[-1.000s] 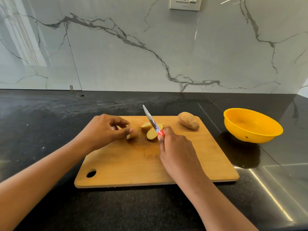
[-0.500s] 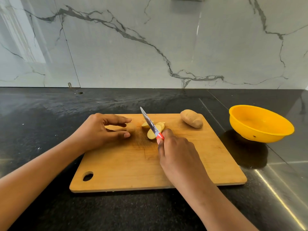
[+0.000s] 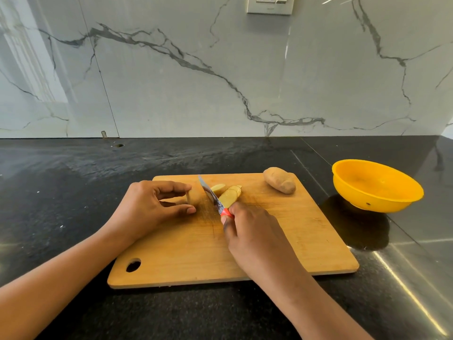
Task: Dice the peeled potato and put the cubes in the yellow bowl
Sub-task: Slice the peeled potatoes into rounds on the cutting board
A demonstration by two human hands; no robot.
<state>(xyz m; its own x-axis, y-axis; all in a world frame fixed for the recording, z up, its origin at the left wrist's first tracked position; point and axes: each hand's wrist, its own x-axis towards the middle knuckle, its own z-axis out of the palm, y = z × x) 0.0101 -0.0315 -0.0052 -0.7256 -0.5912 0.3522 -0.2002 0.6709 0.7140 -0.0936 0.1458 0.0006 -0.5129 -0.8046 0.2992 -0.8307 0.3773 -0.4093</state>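
A potato chunk (image 3: pixel 195 196) sits on the wooden cutting board (image 3: pixel 282 241), and my left hand (image 3: pixel 152 209) holds it between index finger and thumb. My right hand (image 3: pixel 255 239) grips a red-handled knife (image 3: pixel 212 196). Its blade tilts up and stands just right of the chunk. Right of the blade lie pale yellow potato slices (image 3: pixel 229 195), leaning on one another. The yellow bowl (image 3: pixel 382 202) stands on the counter to the right of the board, with nothing visible inside it.
A whole brown-skinned potato (image 3: pixel 280 184) lies at the board's far right corner. The board rests on a black stone counter (image 3: pixel 73 192) against a marble wall. A wall socket (image 3: pixel 269 4) is mounted high up. A steel surface (image 3: pixel 416 278) adjoins at the right.
My left hand let go of the chunk and spread its fingers, then came back round it. The knife stayed between chunk and slices. The camera view shifted slightly.
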